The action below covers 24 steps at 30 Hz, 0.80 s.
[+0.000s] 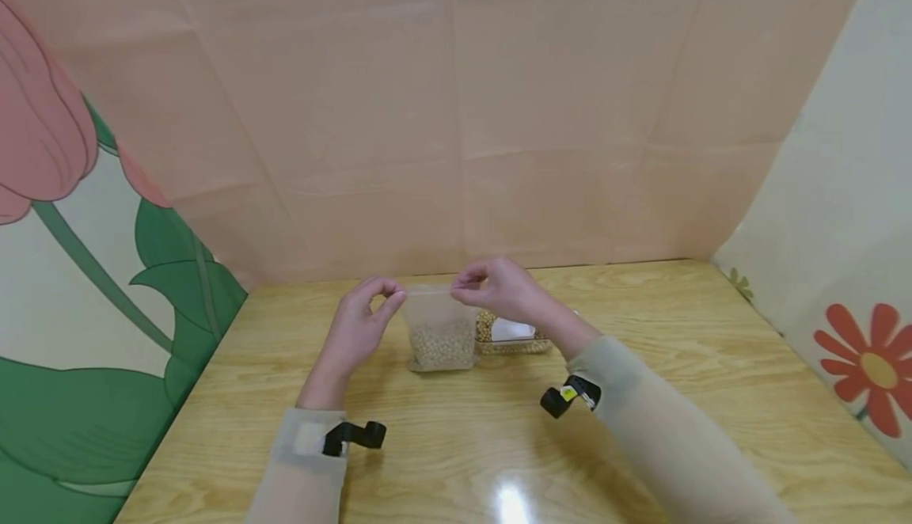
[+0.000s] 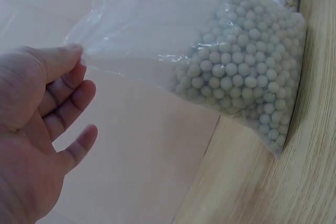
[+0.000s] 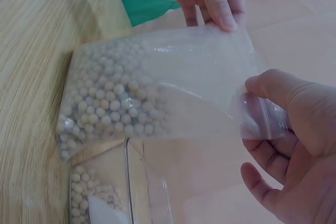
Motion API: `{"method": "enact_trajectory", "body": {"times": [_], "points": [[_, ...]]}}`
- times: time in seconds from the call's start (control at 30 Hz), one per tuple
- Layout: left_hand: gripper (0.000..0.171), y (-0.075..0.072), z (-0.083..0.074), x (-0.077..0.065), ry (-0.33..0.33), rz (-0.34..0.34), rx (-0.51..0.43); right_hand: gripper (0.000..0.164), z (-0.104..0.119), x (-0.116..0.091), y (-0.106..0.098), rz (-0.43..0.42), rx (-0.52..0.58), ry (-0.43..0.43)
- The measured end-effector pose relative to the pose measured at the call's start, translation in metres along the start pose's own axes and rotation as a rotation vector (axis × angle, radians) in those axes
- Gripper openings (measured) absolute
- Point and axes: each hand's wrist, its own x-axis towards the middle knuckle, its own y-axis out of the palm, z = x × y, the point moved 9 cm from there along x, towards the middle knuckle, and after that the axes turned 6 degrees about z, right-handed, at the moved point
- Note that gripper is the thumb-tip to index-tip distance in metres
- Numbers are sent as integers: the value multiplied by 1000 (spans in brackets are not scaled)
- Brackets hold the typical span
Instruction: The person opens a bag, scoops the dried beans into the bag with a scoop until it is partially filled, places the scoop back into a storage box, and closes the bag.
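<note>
A clear zip bag [image 1: 442,342] stands upright on the wooden table, its lower half filled with small round pale beads [image 2: 236,61]. My left hand [image 1: 359,322] pinches the bag's top left corner between thumb and index finger, the other fingers loosely bent. At the top right corner, my right hand [image 1: 502,293] pinches the bag with thumb and fingers, and its fingertips show through the plastic in the right wrist view. The upper part of the bag is stretched flat between both hands, above the beads.
Just right of and behind the bag, a clear plastic box [image 1: 514,345] holds similar beads and a white piece [image 1: 509,329]. The table [image 1: 427,445] ends at a pink sheet [image 1: 456,112] at the back. Walls with painted flowers [image 1: 879,370] stand at both sides.
</note>
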Motion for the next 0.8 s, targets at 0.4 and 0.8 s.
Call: {"method": "enact_trajectory", "body": {"times": [0.4, 0.8], "points": [[12, -4, 2, -3, -33, 7, -12, 10, -14, -11, -12, -19, -4, -22], [12, -6, 6, -5, -51, 7, -39, 12, -25, -18, -17, -15, 38, -7]]}}
